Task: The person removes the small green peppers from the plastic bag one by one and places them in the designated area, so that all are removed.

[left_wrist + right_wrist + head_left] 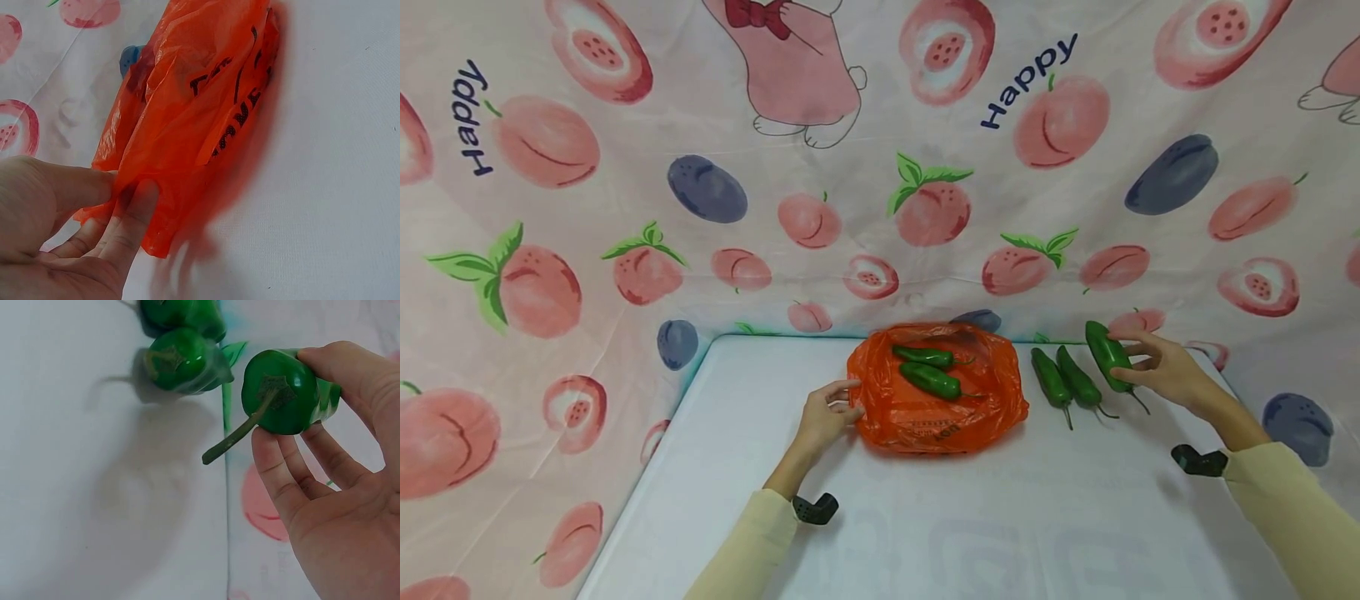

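An orange-red plastic bag (887, 429) lies spread on the white table, with two green peppers, one (923, 357) behind the other (929, 381), in its opening. My left hand (822, 419) pinches the bag's left edge between thumb and fingers; the left wrist view shows the thin plastic (181, 125) gathered there. On the right, my right hand (1168, 371) grips a green pepper (1103, 350) between thumb and fingertips, raised off the table. Its stem (240, 437) points away from the palm in the right wrist view. Two more peppers (1049, 379) (178, 359) lie side by side just left of that hand.
The white table (737, 375) ends at a back edge where a fruit-printed cloth (850, 192) rises as a backdrop. That cloth also hangs along the left side. A small black device (815, 508) sits at the left wrist and another (1199, 461) at the right.
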A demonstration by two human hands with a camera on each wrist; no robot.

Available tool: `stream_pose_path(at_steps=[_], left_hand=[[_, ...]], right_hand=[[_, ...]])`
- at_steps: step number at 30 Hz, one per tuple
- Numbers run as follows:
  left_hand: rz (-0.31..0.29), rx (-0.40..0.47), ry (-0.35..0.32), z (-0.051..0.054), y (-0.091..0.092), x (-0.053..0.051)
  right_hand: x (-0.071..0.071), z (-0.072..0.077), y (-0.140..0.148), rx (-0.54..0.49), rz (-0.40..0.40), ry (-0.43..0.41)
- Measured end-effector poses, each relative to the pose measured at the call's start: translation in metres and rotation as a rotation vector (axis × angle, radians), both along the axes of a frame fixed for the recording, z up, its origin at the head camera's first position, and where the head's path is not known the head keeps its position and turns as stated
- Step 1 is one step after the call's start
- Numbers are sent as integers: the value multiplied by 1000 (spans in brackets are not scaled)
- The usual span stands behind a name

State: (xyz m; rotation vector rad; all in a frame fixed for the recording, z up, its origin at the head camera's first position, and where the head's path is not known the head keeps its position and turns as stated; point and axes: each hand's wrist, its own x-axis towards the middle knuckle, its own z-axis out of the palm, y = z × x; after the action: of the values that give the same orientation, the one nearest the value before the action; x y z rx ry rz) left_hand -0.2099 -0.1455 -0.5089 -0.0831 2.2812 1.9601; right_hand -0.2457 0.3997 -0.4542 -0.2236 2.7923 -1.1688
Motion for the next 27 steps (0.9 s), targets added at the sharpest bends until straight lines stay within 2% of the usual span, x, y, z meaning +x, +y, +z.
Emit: stream_pose_path(at_steps=[9,27], left_hand=[[-1,-1,-2,0,0,1],[1,-14,-8,-2,1,1]], right_hand=[[-4,-15,8,12,-22,-47],[-10,-41,10,22,15,-87]])
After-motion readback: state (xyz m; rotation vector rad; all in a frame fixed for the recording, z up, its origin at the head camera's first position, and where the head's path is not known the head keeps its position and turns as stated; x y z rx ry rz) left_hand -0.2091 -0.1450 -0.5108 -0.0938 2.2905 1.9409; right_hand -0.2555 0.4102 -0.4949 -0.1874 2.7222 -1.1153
